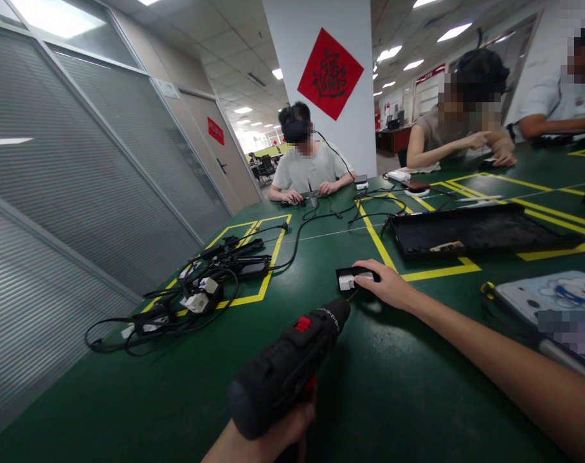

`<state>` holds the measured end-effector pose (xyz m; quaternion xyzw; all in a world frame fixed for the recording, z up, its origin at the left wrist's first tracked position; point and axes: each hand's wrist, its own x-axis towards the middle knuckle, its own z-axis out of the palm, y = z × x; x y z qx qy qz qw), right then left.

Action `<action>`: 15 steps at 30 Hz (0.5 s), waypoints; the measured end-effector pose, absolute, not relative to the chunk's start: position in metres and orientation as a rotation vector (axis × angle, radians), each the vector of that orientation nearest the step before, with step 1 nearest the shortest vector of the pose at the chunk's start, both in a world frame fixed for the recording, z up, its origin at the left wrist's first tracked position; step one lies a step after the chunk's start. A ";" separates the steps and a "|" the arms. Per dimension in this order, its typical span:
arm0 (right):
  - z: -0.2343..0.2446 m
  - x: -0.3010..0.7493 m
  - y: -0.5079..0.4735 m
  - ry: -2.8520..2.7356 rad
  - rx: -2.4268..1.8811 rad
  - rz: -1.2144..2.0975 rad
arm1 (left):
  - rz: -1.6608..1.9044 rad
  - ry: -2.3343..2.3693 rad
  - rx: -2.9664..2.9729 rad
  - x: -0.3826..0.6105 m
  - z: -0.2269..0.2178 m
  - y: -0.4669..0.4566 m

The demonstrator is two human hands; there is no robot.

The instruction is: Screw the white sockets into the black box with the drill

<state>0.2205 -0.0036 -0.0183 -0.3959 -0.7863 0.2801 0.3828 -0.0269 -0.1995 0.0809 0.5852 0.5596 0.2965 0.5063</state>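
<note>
My left hand (pixel 285 427) is wrapped round the grip of a black cordless drill (pixel 287 363) with red buttons. Its chuck points forward and to the right, and a thin bit extends from it toward a small black case (pixel 343 272) with white blocks (pixel 346 281) on its near side. Fingers of my right hand (pixel 377 284) grip this case at its right end, holding it low at the green table (pixel 302 302). The bit's tip is close to the case; whether it touches cannot be made out.
A tangle of black cables and adapters (pixel 196 296) lies at left inside yellow tape. To the right are a shallow black tray (pixel 485 231) and a pale printed case (pixel 553 296). Three people sit around the table, one (pixel 312 161) straight across wearing a headset.
</note>
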 end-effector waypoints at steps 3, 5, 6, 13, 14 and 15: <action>-0.018 0.220 -0.004 -2.002 -1.010 0.715 | 0.696 1.348 1.367 -0.027 0.080 -0.200; -0.018 0.220 -0.004 -2.002 -1.010 0.715 | 0.680 1.346 1.339 -0.026 0.080 -0.200; -0.017 0.220 -0.004 -2.003 -1.008 0.713 | 0.679 1.345 1.334 -0.025 0.081 -0.200; -0.018 0.220 -0.004 -2.002 -1.012 0.707 | 0.710 1.331 1.356 -0.020 0.088 -0.201; -0.018 0.221 -0.004 -2.004 -1.012 0.710 | 0.707 1.338 1.363 -0.020 0.089 -0.201; -0.018 0.221 -0.004 -2.005 -1.009 0.711 | 0.704 1.344 1.368 -0.020 0.089 -0.202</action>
